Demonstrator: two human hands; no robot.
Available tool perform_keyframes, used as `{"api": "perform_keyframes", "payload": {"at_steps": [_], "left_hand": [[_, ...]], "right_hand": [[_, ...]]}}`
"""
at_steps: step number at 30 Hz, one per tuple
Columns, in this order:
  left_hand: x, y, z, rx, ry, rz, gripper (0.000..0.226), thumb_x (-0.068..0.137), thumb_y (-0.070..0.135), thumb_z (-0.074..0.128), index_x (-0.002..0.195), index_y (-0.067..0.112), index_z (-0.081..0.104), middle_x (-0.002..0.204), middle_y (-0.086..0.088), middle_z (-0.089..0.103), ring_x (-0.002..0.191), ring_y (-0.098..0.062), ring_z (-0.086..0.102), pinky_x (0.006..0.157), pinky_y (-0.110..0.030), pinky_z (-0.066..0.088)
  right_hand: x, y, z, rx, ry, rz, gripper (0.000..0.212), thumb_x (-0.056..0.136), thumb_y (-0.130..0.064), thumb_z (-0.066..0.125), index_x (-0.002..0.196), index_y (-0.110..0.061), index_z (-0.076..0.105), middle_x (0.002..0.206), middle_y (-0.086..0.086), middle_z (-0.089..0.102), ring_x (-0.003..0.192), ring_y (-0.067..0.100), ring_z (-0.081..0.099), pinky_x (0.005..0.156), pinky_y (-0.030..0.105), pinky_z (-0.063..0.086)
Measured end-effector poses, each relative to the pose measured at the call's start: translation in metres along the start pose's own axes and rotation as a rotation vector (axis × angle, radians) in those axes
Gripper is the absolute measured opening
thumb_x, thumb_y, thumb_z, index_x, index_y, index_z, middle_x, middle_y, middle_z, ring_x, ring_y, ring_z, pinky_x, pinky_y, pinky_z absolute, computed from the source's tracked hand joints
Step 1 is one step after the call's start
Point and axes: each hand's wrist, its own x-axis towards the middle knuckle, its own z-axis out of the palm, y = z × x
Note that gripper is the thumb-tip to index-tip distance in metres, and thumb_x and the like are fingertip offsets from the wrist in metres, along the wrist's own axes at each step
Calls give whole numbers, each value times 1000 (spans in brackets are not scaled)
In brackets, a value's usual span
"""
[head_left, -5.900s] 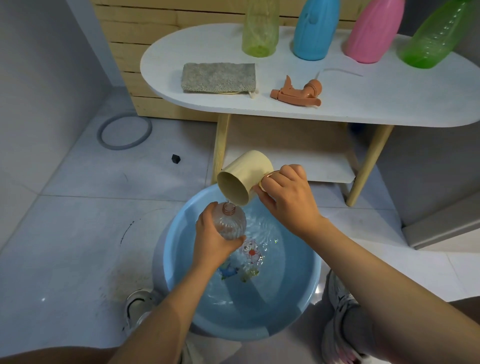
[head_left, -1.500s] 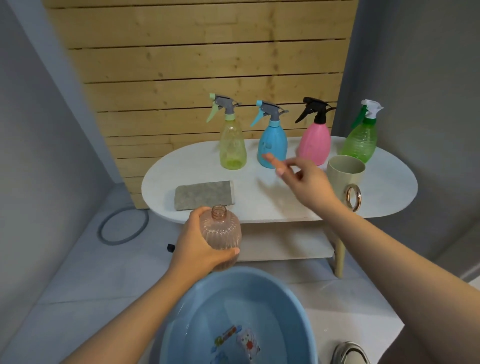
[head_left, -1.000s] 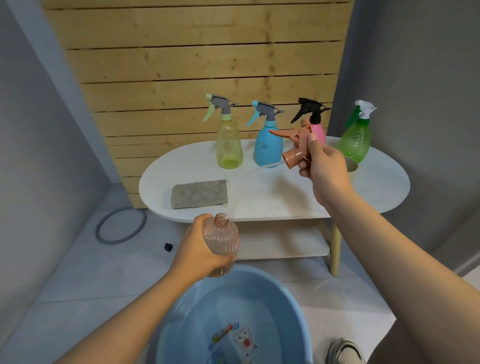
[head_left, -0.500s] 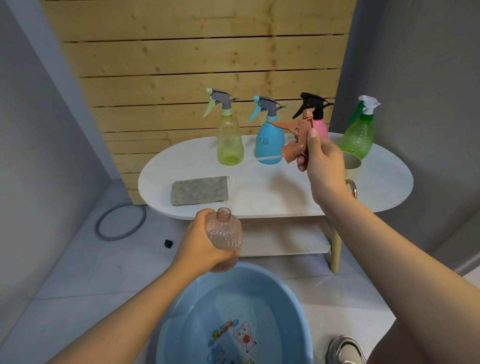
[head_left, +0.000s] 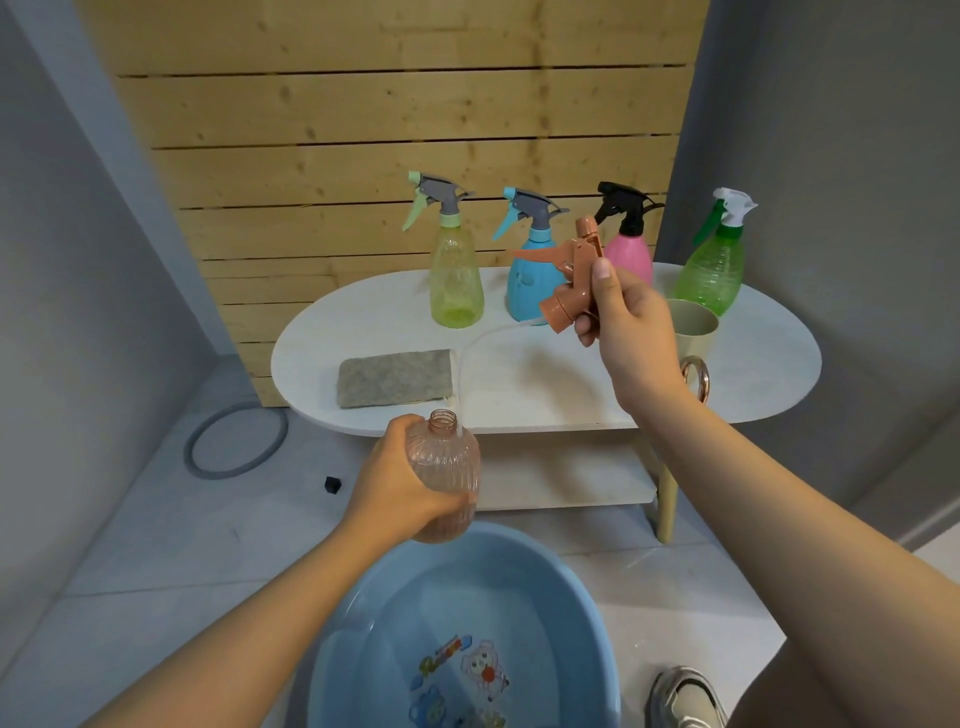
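my left hand (head_left: 396, 486) wrapping round the open pink bottle (head_left: 445, 475) above the blue basin (head_left: 582, 613), my right hand (head_left: 626, 332) gripping the orange spray head (head_left: 569, 278) up over the white table (head_left: 769, 364), its clear tube (head_left: 470, 353) curving down, tip hanging right at the bottle's mouth, four capped spray bottles (head_left: 456, 280) sitting behind
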Motion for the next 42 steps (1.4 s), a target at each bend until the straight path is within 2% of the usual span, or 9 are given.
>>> {"api": "perform_keyframes", "payload": {"at_steps": [3, 9, 18, 24, 27, 31, 36, 39, 42], "left_hand": [[0, -1, 0, 6, -3, -9, 90, 52, 29, 90, 124, 34, 37, 120, 6, 53, 103, -13, 52, 78, -23, 41], [0, -1, 0, 6, -10, -22, 92, 52, 29, 89, 127, 32, 37, 119, 5, 53, 102, -13, 53, 76, -21, 42], [1, 0, -2, -15, -9, -39, 89, 51, 32, 89, 121, 37, 35, 117, 7, 52, 101, -13, 52, 71, -20, 44], [-1, 4, -4, -33, 15, 5, 89, 51, 28, 90, 124, 33, 39, 118, 8, 56, 102, -10, 54, 74, -17, 40], [-1, 9, -3, -28, 9, 56, 95, 50, 29, 90, 129, 31, 38, 120, 8, 53, 105, -11, 53, 79, -20, 40], [5, 24, 1, -61, 22, 97, 93, 50, 24, 88, 126, 36, 36, 114, 13, 52, 101, -10, 54, 67, -13, 40], [30, 57, 7, -154, 118, 139, 84, 46, 33, 87, 113, 46, 38, 106, 19, 53, 96, -5, 53, 73, -19, 39], [48, 73, 15, -188, 132, 156, 73, 44, 31, 86, 95, 57, 40, 93, 25, 53, 83, 17, 53, 60, -4, 38], [67, 80, 31, -212, 128, 102, 62, 51, 25, 85, 93, 41, 42, 87, 21, 53, 77, 8, 55, 56, -6, 38]], "right_hand": [[-1, -3, -2, 38, 56, -20, 35, 100, -30, 37, 100, -5, 62, 70, 5, 61, 50, 4, 46, 49, 20, 41], [-2, -8, -3, 78, 70, -46, 38, 101, -30, 36, 102, -2, 61, 78, 15, 60, 50, 5, 45, 48, 19, 40], [-14, -4, 4, 8, -78, -54, 31, 101, -28, 37, 94, -10, 62, 70, 3, 64, 51, 5, 45, 48, 20, 40], [-22, 6, 17, -164, -341, 2, 38, 99, -33, 39, 92, -6, 65, 85, 30, 64, 55, 18, 47, 56, 35, 42], [-27, 7, 26, -271, -439, 10, 35, 98, -34, 42, 93, -7, 65, 80, 23, 68, 55, 17, 50, 57, 34, 43], [-25, -3, 39, -275, -432, -66, 16, 93, -26, 53, 107, -19, 57, 66, -5, 64, 51, 2, 56, 54, 18, 44], [-1, -17, 37, -286, -384, -52, 29, 89, -16, 57, 118, -17, 56, 88, -1, 65, 75, 11, 58, 71, 27, 49], [17, -16, 36, -270, -410, 3, 37, 85, -10, 59, 121, -18, 55, 101, -1, 64, 90, 10, 59, 78, 19, 46], [30, -7, 38, -241, -399, 57, 33, 83, -3, 60, 113, -16, 59, 97, -2, 63, 91, 11, 58, 78, 17, 45]]}}
